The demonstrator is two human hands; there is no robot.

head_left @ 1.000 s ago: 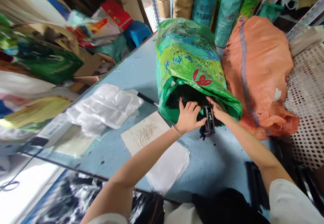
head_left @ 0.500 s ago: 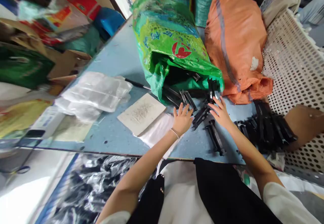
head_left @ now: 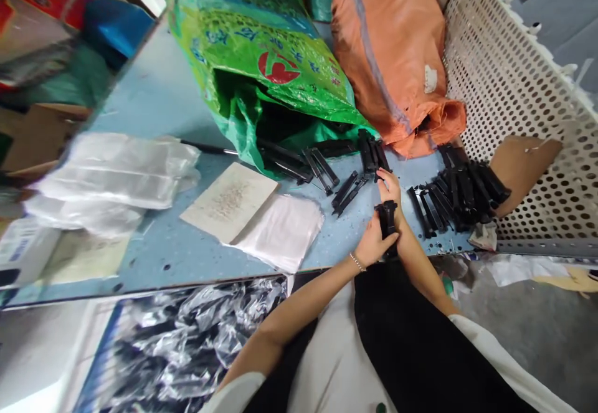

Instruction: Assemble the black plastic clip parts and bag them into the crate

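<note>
My left hand point(head_left: 374, 242), with a beaded bracelet at the wrist, is closed around a long narrow black part point(head_left: 387, 215), held upright near the table's front edge. Behind it and partly covered by it, my right hand point(head_left: 390, 190) has its thumb and fingers pinched at the near end of a cluster of similar black parts point(head_left: 368, 150). That cluster lies by the mouth of a green printed sack point(head_left: 284, 98). Two slim black parts point(head_left: 348, 194) rest just left of my right hand. More parts with shiny metal strips point(head_left: 321, 170) spill from the sack.
A pile of black parts point(head_left: 467, 185) lies at the right, beside brown cardboard point(head_left: 526, 167) and a perforated white basket point(head_left: 509, 89). An orange sack point(head_left: 392, 52) stands behind. Leftward are a beige card point(head_left: 228, 201), white sheets point(head_left: 284, 229) and clear plastic bags point(head_left: 116, 170).
The view has shifted right. My left hand has come back toward my body with a black part in it. My right hand has closed at the parts by the sack mouth.
</note>
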